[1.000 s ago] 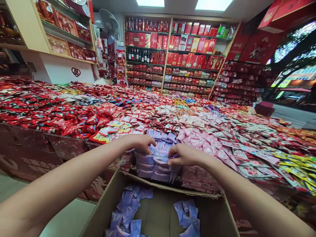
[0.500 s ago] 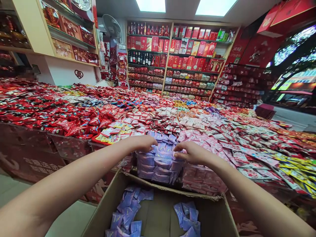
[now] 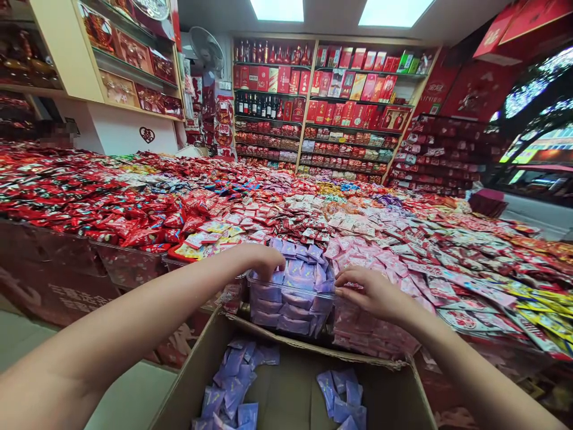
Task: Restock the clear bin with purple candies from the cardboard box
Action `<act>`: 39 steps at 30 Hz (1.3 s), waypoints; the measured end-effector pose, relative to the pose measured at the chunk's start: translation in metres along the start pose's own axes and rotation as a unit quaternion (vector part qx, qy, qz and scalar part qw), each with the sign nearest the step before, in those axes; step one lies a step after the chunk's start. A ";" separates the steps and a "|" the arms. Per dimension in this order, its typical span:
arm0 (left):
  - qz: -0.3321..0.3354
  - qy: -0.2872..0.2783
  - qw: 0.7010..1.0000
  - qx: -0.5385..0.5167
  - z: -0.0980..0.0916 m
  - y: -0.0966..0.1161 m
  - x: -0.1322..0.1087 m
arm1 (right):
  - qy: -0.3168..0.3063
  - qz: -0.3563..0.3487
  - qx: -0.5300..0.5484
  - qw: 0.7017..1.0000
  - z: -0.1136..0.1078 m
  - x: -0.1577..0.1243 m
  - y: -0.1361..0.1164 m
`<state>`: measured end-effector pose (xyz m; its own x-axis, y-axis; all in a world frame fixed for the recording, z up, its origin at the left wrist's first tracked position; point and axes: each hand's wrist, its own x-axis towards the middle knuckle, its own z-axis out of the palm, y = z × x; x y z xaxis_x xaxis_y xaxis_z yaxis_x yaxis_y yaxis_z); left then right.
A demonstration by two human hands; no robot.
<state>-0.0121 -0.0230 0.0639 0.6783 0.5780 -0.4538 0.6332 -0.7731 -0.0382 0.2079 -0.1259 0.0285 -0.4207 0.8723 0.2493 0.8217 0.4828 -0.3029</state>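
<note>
A clear plastic bin holds purple packets in neat stacked rows. My left hand reaches over the bin's left side, its fingers bent down onto the packets; the fingertips are partly hidden, so a grip cannot be made out. At the bin's right edge is my right hand, thumb and fingers apart with nothing visible between them, beside the pink packets. Below the bin stands an open cardboard box with loose purple packets on its left and a smaller group on its right.
Heaps of red packets spread to the left. Yellow packets lie at far right. Behind the display are shelves of bottles and red boxes. A fan hangs at the back. Part of a person shows at far left.
My right hand has moved right, off the purple packets to the bin's right edge. My left hand's fingers now point further down among the packets on the left side.
</note>
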 end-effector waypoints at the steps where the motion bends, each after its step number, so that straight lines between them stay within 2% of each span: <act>1: 0.001 -0.003 1.000 0.000 -0.001 0.000 0.001 | 0.000 0.002 0.003 1.000 0.001 -0.001 0.001; 6: 0.002 -0.009 1.000 0.003 -0.005 0.000 0.000 | 0.015 0.011 0.018 1.000 -0.001 -0.005 0.002; 11: 0.017 0.042 0.999 0.014 -0.006 0.007 -0.009 | 0.025 0.014 0.028 0.999 -0.004 -0.008 0.000; 15: 0.029 0.055 0.998 0.027 -0.001 0.014 -0.020 | 0.021 0.009 0.026 0.999 -0.003 -0.009 0.000; 18: 0.035 0.051 0.998 0.028 0.001 0.014 -0.026 | 0.021 0.001 0.020 1.000 -0.001 -0.002 -0.002; 21: 0.038 0.052 0.997 0.030 0.001 0.011 -0.028 | 0.030 -0.005 -0.006 1.000 0.002 0.017 -0.010; 23: 0.039 0.061 0.997 0.030 0.002 0.008 -0.028 | 0.010 -0.001 -0.038 0.999 0.007 0.034 -0.018; 27: 0.048 0.074 0.996 0.020 0.002 0.006 -0.026 | -0.110 0.034 -0.087 0.990 0.018 0.066 -0.034; 29: 0.052 0.075 0.996 0.017 0.002 0.005 -0.026 | -0.144 0.037 -0.085 0.985 0.023 0.076 -0.037; 32: 0.055 0.080 0.995 0.011 0.004 0.003 -0.027 | -0.153 0.028 -0.068 0.985 0.027 0.080 -0.037; 39: 0.077 0.109 0.991 -0.014 0.014 -0.007 -0.025 | -0.127 0.006 0.000 0.992 0.031 0.072 -0.031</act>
<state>-0.0389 -0.0352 0.0629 0.8304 0.4981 -0.2497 0.5234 -0.8510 0.0432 0.1401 -0.0762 0.0269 -0.4949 0.8689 0.0064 0.8267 0.4731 -0.3045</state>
